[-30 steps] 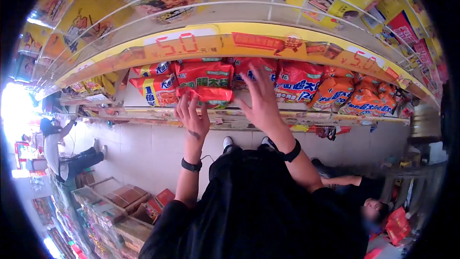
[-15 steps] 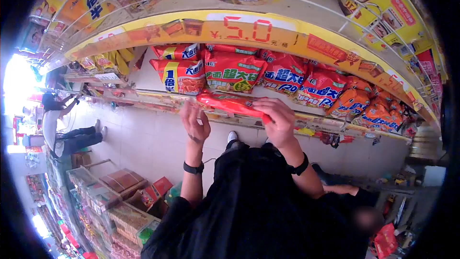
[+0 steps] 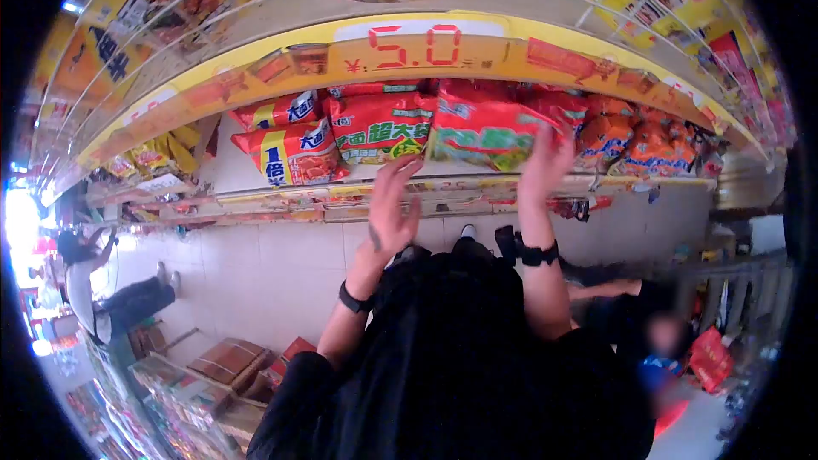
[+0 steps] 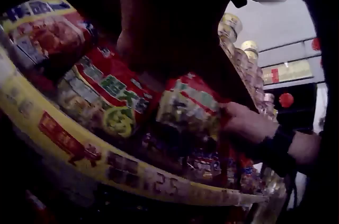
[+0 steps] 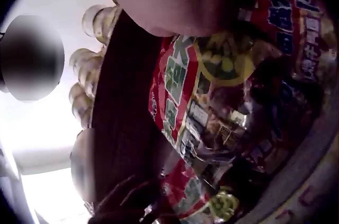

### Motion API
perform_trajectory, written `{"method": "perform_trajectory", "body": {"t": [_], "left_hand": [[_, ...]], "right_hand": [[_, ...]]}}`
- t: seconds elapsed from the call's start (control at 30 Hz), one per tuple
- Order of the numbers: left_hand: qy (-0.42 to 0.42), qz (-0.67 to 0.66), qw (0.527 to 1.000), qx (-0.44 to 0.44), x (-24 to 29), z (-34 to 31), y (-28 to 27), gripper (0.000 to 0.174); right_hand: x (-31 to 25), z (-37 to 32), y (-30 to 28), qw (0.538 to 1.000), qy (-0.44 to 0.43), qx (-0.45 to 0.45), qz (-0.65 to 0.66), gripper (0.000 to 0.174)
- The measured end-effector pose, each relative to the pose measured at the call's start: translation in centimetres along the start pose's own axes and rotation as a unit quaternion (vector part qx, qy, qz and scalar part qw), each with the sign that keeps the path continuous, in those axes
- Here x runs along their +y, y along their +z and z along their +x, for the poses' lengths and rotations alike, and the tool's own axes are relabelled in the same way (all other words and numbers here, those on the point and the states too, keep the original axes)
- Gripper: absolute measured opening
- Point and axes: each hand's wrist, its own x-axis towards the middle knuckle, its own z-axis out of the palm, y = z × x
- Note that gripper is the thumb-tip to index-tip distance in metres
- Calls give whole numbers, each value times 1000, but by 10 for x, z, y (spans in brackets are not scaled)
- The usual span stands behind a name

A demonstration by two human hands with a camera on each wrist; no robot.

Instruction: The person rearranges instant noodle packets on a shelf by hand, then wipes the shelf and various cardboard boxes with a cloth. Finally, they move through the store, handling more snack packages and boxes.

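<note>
My right hand (image 3: 548, 158) grips the right edge of a red and green instant noodle bag (image 3: 477, 129), blurred by motion in the head view. The bag stands face-out at the shelf, beside a matching noodle bag (image 3: 381, 128). In the left wrist view the right hand (image 4: 248, 122) has its fingers at the side of the held bag (image 4: 186, 108). My left hand (image 3: 396, 209) hovers at the shelf's front edge, below the matching bag, with loosely bent fingers and nothing in them. Its dark fingers (image 5: 124, 195) show low in the right wrist view.
Red and yellow noodle bags (image 3: 294, 153) stand at left, orange bags (image 3: 652, 149) at right. A yellow price strip (image 3: 409, 49) and wire rail overhang the shelf. Cartons (image 3: 226, 358) stand behind at left. One person (image 3: 119, 290) is far left, another (image 3: 639, 324) low at right.
The noodle bag, tilted out before the shelf half a second ago, now stands upright farther right, in front of the blue-lettered bags. My left hand has come off it and moved right.
</note>
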Motion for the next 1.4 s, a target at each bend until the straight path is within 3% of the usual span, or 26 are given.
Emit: {"method": "perform_trajectory", "body": {"t": [0.03, 0.07, 0.13, 0.17, 0.23, 0.27, 0.3, 0.33, 0.37, 0.4, 0.47, 0.57, 0.63, 0.7, 0.97, 1.07, 1.17, 1.27, 1.4], "left_hand": [[-23, -16, 998, -50, 4, 6, 11, 61], [-18, -21, 998, -63, 4, 6, 25, 61], [5, 67, 990, -123, -5, 5, 49, 66], [9, 62, 990, -130, -9, 2, 54, 66], [22, 128, 979, -157, -10, -5, 60, 62], [22, 126, 979, -160, -14, -7, 61, 62], [16, 70, 987, -145, -19, -6, 58, 59], [10, 16, 992, -127, -25, -5, 52, 57], [3, 44, 996, -80, -31, -5, 44, 55], [-3, 73, 997, -32, -33, 0, 33, 53], [25, 203, 977, 65, -26, 31, 1, 55], [9, 286, 953, 105, -30, 68, -15, 60], [38, 330, 942, 47, -34, 82, -15, 67], [40, 367, 928, 55, -44, 79, -9, 71], [34, 376, 919, 115, -37, 45, 0, 47], [75, 387, 908, 142, -40, 30, 1, 42], [117, 395, 898, 155, -51, 27, -3, 45], [103, 336, 931, 96, -60, 46, -15, 57], [78, 301, 949, 52, -67, 67, -27, 61]], "right_hand": [[6, 1, 2, 997, 8, -49, -64, 30], [11, 0, 0, 997, 10, -35, -69, 30], [14, -1, -2, 983, -75, -102, -134, 44], [12, -3, -7, 983, -75, -94, -139, 44], [-4, -12, -21, 940, -213, -88, -250, 56], [-10, -18, -28, 926, -241, -87, -279, 56], [-12, -24, -33, 926, -240, -86, -280, 56], [-14, -30, -37, 901, -251, -153, -318, 53], [-15, -33, -38, 872, -260, -218, -353, 51], [-12, -35, -36, 874, -258, -218, -350, 51], [-6, -39, -32, 859, -232, -309, -337, 47], [-3, -37, -33, 859, -231, -312, -334, 47], [-8, -29, -31, 858, -264, -303, -320, 48], [-21, -15, -23, 857, -299, -287, -306, 50], [-23, 12, -21, 818, -282, -329, -379, 66], [-37, 3, -39, 792, -304, -343, -404, 63], [-39, 0, -50, 800, -276, -345, -406, 56], [-37, 3, -50, 803, -303, -340, -386, 52], [-34, 7, -49, 795, -316, -343, -389, 50]]}}
